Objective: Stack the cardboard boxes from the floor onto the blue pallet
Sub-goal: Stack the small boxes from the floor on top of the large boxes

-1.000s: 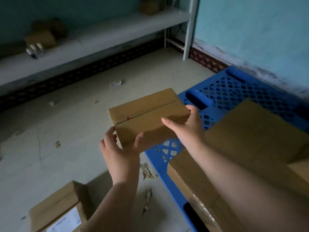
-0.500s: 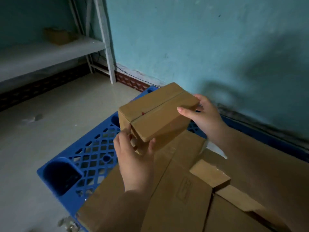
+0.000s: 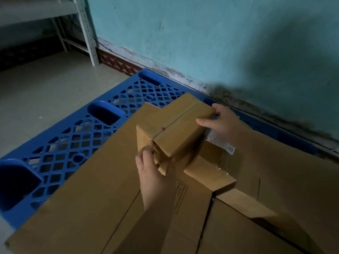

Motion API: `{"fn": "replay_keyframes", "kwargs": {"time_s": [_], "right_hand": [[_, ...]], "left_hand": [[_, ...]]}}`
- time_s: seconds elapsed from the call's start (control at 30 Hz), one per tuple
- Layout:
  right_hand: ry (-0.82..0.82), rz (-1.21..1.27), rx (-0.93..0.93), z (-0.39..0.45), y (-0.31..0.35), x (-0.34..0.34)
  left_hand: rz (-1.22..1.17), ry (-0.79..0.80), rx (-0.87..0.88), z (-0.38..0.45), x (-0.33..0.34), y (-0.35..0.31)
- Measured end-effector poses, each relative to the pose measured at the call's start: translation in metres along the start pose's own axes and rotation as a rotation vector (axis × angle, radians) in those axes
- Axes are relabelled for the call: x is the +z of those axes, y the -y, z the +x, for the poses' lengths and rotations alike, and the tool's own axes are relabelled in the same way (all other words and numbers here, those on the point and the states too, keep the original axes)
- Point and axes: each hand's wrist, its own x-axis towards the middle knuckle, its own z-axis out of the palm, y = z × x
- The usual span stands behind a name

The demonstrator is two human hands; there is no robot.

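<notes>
Both hands have lowered the small box (image 3: pixel 176 127) from mid-air toward the big carton (image 3: pixel 95 195) on the pallet.

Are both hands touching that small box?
Touching. The head view shows the left hand gripping the small box at its near end, and the right hand with fingers pressed against its far end.

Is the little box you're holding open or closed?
Closed. The small box has its top flaps meeting flat along a middle seam, and both hands, left and right, grip its ends.
</notes>
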Motion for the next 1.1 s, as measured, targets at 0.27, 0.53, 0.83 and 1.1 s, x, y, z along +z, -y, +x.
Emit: {"fn": "replay_keyframes", "kwargs": {"time_s": [0.27,0.53,0.83,1.1], "right_hand": [[-0.078,-0.02,0.125,0.028,-0.014,0.003],[-0.215,-0.117,0.054,0.02,-0.005,0.016],[-0.257,-0.35,-0.597,-0.059,0.088,0.102],[0.457,-0.521,-0.868,-0.216,0.144,0.321]], "left_hand": [[0.086,0.187,0.076,-0.015,0.027,0.01],[0.078,0.258,0.146,-0.018,0.019,0.007],[0.011,-0.105,0.041,-0.031,-0.095,0.062],[0.009,-0.525,-0.195,-0.095,-0.303,0.15]]}}
